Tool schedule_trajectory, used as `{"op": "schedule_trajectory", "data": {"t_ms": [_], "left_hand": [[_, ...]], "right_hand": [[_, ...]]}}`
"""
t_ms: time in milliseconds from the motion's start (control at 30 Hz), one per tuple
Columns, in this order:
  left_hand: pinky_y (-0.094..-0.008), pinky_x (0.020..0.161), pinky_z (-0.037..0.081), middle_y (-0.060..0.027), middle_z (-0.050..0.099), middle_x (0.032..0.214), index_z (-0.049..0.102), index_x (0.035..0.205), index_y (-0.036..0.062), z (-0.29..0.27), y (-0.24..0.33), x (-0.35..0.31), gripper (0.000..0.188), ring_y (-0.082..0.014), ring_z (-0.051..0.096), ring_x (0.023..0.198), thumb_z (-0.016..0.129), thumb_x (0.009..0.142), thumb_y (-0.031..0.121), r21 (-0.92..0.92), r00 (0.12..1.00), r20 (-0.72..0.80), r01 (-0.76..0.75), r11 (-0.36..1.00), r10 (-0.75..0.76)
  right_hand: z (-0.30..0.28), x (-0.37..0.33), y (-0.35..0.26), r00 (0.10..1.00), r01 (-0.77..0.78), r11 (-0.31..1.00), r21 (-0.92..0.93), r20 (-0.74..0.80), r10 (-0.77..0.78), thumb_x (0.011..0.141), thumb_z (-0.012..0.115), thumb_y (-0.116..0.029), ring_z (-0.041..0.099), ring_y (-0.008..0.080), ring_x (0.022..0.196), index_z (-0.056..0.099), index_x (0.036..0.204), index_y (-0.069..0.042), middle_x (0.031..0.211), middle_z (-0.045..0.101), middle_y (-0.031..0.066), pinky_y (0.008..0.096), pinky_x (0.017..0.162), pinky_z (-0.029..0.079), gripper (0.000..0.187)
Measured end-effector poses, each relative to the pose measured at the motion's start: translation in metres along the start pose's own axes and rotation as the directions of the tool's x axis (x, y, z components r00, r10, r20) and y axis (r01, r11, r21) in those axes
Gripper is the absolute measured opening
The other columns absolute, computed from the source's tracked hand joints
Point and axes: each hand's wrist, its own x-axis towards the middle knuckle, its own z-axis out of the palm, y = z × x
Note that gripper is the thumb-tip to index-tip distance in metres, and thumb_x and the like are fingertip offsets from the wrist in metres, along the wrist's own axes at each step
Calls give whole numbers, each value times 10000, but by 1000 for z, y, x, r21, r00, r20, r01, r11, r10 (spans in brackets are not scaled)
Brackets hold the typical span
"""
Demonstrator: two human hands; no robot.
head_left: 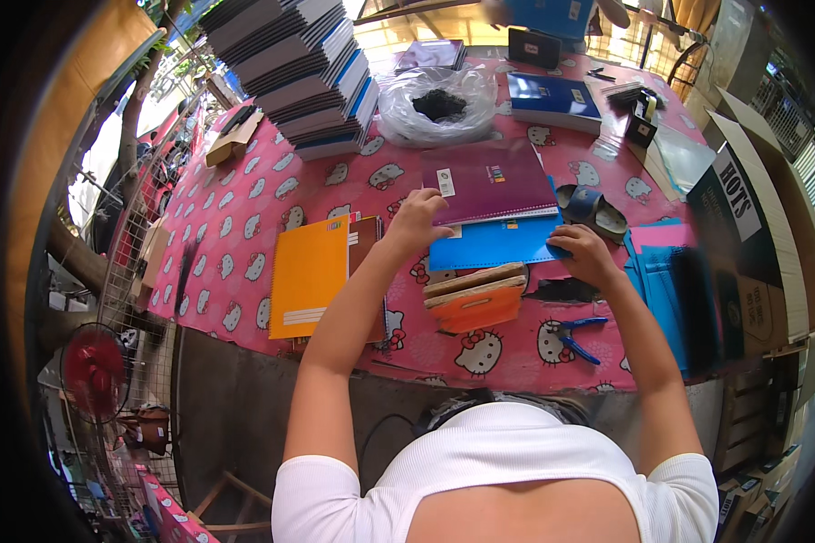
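Two hands on a purple notebook [489, 181] and the blue cover [493, 244] under it.

The purple notebook is glossy, with a small white label near its left edge and a wire spine along its near edge; it lies on the pink patterned table [244, 262], overlapping the far part of the blue cover. The left hand [415, 220] has its fingers curled onto the notebook's near-left corner, pinching it. The right hand [581, 252] presses bent fingers on the blue cover's right end, just near of the notebook. Left of the notebook lies an orange notebook [310, 276]; near of it, an orange holder [476, 297] and blue pliers [572, 335]; beyond it, a plastic bag [436, 104].
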Motion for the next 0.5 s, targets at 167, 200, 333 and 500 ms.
{"op": "schedule_trajectory", "data": {"t_ms": [167,200,333,500], "left_hand": [[-433,955,429,-143,577,1133,570,1134,48,21,2,31,584,-346,516,1121,813,659,287,127,965,254,38,991,-69],[-438,950,430,-145,580,1126,558,1142,44,22,1,35,572,-348,522,1112,798,680,282,132,951,305,15,991,-55],[-452,889,463,-161,587,1086,521,1159,36,18,1,47,479,-359,571,1025,715,766,226,144,911,411,-94,985,27],[-437,756,524,-196,587,1029,501,1175,46,34,-7,37,404,-364,632,859,621,797,121,240,885,419,-323,915,203]], "right_hand": [[-2,1,-24,1000,19,985,-171,2,-19,662,687,-24,561,258,1089,651,1073,-118,1096,633,59,409,956,404,423],[-1,0,-25,1000,30,979,-200,9,-29,664,684,-24,551,253,1103,647,1087,-127,1111,627,57,414,962,395,437],[8,-7,-11,999,48,989,-137,18,-46,668,664,-18,567,252,1057,659,1048,-128,1085,637,54,412,943,401,395],[17,-8,-9,999,10,995,-101,-45,-15,675,654,-19,573,254,1045,663,1020,-117,1070,642,49,410,928,411,359]]}}
